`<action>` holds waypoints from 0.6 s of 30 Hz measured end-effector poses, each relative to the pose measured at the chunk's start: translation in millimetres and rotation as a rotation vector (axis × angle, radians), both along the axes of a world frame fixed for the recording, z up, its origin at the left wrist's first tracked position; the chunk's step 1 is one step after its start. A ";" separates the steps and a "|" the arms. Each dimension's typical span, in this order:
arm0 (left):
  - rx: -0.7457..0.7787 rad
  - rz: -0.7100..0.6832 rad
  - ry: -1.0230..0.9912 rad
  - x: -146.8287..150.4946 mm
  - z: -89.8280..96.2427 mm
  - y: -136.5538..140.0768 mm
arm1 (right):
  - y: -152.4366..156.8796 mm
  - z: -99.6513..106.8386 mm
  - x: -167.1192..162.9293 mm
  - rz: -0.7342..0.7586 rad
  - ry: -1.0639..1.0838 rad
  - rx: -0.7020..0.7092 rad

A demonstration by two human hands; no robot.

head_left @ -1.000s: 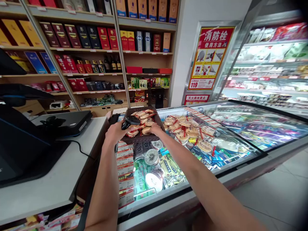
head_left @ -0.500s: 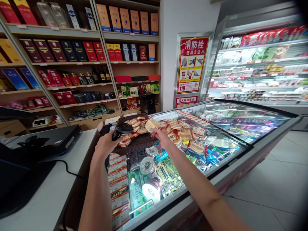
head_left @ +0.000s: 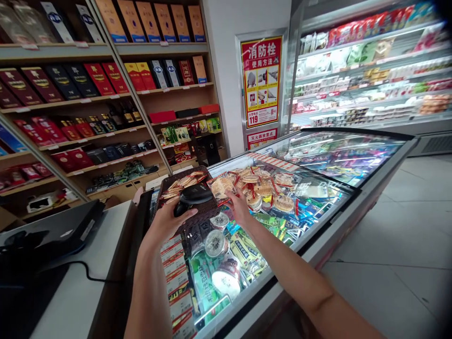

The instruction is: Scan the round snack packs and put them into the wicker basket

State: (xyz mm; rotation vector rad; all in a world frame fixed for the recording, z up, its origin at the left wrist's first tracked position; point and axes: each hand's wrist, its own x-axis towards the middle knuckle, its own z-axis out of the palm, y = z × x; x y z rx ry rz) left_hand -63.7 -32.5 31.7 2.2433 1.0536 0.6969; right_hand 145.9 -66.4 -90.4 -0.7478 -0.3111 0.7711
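My left hand (head_left: 165, 220) is closed around the handle of a black barcode scanner (head_left: 197, 193), whose head points right over a dark woven basket (head_left: 206, 211). Wrapped round biscuits (head_left: 183, 182) lie inside the basket. Just to the right, my right hand (head_left: 240, 207) pinches a round biscuit in a clear packet (head_left: 221, 185) at its lower edge. Beyond its fingers, more biscuit packets (head_left: 263, 188) with red trim are heaped on the glass top of a chest freezer (head_left: 310, 252). Cups and colourful packs show through the glass.
A white counter (head_left: 116, 230) with a dark flat device (head_left: 74, 226) and a cable stands at the left. Price labels (head_left: 176, 282) line the freezer's left side. Shelves of boxes (head_left: 84, 99) stand behind, and a lit refrigerated display (head_left: 367, 84) is at the back right.
The scanner has moved right and nearer the biscuit packet, and its head looks larger. The packet in my right hand has shifted slightly. The whole view has turned a little to the right.
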 end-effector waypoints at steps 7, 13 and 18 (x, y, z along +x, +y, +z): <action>0.083 -0.083 0.122 12.6 -7.8 3.0 | -5.9 8.5 -2.0 -0.046 0.042 0.041; 0.191 -0.035 0.158 18.3 -12.9 5.9 | -6.4 9.5 -8.0 -0.022 -0.002 0.054; 0.195 -0.026 0.189 19.3 -12.7 5.7 | -3.5 6.8 -5.6 -0.025 -0.010 0.041</action>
